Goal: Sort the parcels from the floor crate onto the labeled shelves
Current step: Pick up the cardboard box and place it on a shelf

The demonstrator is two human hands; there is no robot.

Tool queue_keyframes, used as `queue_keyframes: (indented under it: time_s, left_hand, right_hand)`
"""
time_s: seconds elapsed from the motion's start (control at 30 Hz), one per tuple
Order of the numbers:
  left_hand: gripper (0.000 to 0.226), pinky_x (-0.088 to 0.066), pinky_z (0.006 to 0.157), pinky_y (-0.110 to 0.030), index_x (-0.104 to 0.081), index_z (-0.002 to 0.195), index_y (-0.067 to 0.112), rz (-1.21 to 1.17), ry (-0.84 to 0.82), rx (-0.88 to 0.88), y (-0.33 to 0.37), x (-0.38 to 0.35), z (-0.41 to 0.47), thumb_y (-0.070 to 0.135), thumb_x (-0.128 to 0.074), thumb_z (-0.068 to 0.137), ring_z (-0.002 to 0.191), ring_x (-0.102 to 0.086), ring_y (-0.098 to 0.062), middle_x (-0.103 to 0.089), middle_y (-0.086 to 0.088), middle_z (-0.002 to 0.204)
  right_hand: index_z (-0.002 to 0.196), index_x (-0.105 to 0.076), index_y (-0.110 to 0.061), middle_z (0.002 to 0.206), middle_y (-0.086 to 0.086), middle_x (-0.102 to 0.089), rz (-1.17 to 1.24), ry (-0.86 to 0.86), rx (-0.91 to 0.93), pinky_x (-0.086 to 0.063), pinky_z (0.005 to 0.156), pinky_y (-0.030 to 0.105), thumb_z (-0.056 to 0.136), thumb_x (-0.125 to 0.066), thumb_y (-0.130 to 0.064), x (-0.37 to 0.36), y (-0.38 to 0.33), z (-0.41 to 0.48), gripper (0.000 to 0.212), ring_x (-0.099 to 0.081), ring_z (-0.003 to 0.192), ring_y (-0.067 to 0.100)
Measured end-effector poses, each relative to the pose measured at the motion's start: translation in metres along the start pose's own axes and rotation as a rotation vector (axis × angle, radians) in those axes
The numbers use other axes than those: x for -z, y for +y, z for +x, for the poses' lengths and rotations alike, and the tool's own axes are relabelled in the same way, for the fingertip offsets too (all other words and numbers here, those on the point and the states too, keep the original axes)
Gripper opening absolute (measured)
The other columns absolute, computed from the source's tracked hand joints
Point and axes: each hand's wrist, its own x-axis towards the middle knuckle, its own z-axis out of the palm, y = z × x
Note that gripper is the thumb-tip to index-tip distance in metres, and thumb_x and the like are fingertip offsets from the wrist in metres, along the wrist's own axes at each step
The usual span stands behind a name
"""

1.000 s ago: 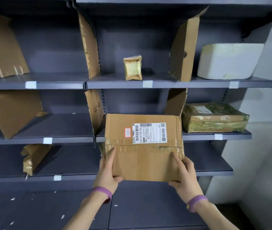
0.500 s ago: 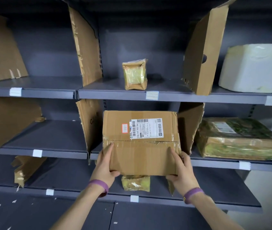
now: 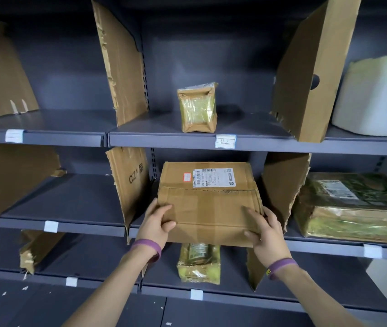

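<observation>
A brown cardboard parcel with a white shipping label lies partly inside the middle bay of the second shelf, between two cardboard dividers. My left hand grips its near left corner. At the near right corner my right hand holds it, fingers spread on top. The parcel's front edge overhangs the shelf lip. The floor crate is out of view.
A small taped parcel stands on the upper shelf above a label tag. Another taped parcel sits on the lower shelf. A wrapped flat parcel and a white foam box fill the right bays. The cardboard dividers are torn.
Both hands lifted the cardboard parcel up and pushed it forward into the middle bay of the second shelf. The view moved closer to the shelves.
</observation>
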Motion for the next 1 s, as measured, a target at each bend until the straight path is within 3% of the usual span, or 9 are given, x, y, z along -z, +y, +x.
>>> queue_keyframes:
  time_s: [0.1,0.2,0.3,0.4,0.53,0.67,0.8,1.0]
  left_hand:
    - [0.039,-0.025,0.110,-0.026,-0.055,0.131,0.024,0.024,0.033,0.004,0.004,-0.003,0.006,0.019,-0.058,0.093,0.139,-0.032,-0.015,-0.019,0.004,0.156]
    - [0.043,-0.024,0.114,-0.033,-0.046,0.139,0.026,0.153,0.055,-0.053,0.005,-0.007,0.003,0.026,-0.051,0.097,0.144,-0.019,-0.018,-0.010,0.005,0.159]
    - [0.055,-0.028,0.114,-0.041,-0.033,0.146,0.029,0.282,0.093,-0.162,-0.001,-0.012,-0.013,0.021,-0.052,0.095,0.147,-0.004,-0.023,-0.004,0.004,0.160]
    - [0.063,-0.036,0.109,-0.042,-0.038,0.145,0.025,0.312,0.163,-0.297,-0.009,-0.015,-0.035,0.007,-0.058,0.088,0.146,-0.016,-0.026,-0.020,-0.002,0.158]
    - [0.063,-0.047,0.099,-0.045,-0.046,0.140,0.023,0.374,0.128,-0.350,-0.025,-0.026,-0.060,0.006,-0.063,0.082,0.126,-0.047,-0.027,-0.037,-0.001,0.148]
    - [0.069,-0.036,0.108,-0.043,-0.025,0.149,0.035,0.461,-0.011,-0.270,-0.037,-0.038,-0.062,0.017,-0.054,0.089,0.137,-0.031,-0.022,-0.008,0.010,0.159]
    - [0.071,-0.030,0.111,-0.039,-0.015,0.150,0.038,0.523,-0.065,-0.260,-0.036,-0.040,-0.048,0.020,-0.050,0.090,0.144,-0.017,-0.018,0.009,0.014,0.159]
    - [0.070,-0.042,0.100,-0.040,-0.011,0.145,0.044,0.517,-0.104,-0.187,-0.031,-0.042,-0.023,0.024,-0.048,0.089,0.133,-0.036,-0.019,0.012,0.018,0.157]
  right_hand:
    - [0.142,-0.038,-0.038,0.156,0.003,-0.018,-0.058,-0.003,-0.015,-0.021,0.112,0.036,0.094,-0.056,-0.016,-0.003,-0.004,0.005,0.056,-0.021,0.134,0.023]
    - [0.145,-0.039,-0.024,0.157,0.016,-0.018,-0.302,0.081,0.024,-0.025,0.112,0.049,0.088,-0.061,-0.009,-0.007,-0.008,0.001,0.063,-0.021,0.137,0.039]
    - [0.139,-0.048,-0.009,0.148,0.028,-0.032,-0.476,0.274,0.182,-0.034,0.105,0.058,0.072,-0.065,0.006,-0.015,-0.007,-0.011,0.071,-0.033,0.130,0.051]
    - [0.137,-0.050,-0.011,0.147,0.024,-0.035,-0.576,0.356,0.302,-0.030,0.108,0.058,0.066,-0.056,0.011,-0.025,-0.002,-0.029,0.075,-0.032,0.133,0.046]
    - [0.136,-0.046,-0.015,0.146,0.017,-0.034,-0.632,0.277,0.421,-0.030,0.109,0.056,0.065,-0.049,0.009,-0.040,0.013,-0.049,0.074,-0.034,0.132,0.042]
    - [0.137,-0.046,-0.015,0.145,0.013,-0.036,-0.605,0.106,0.349,-0.044,0.102,0.049,0.057,-0.063,0.010,-0.048,0.017,-0.055,0.086,-0.035,0.133,0.037]
    - [0.140,-0.041,-0.016,0.147,0.011,-0.035,-0.600,0.020,0.284,-0.049,0.096,0.045,0.058,-0.058,0.009,-0.044,0.011,-0.043,0.087,-0.033,0.136,0.035]
    - [0.138,-0.044,-0.016,0.148,0.013,-0.034,-0.597,-0.040,0.197,-0.048,0.099,0.045,0.061,-0.061,0.010,-0.044,-0.001,-0.024,0.083,-0.034,0.138,0.038]
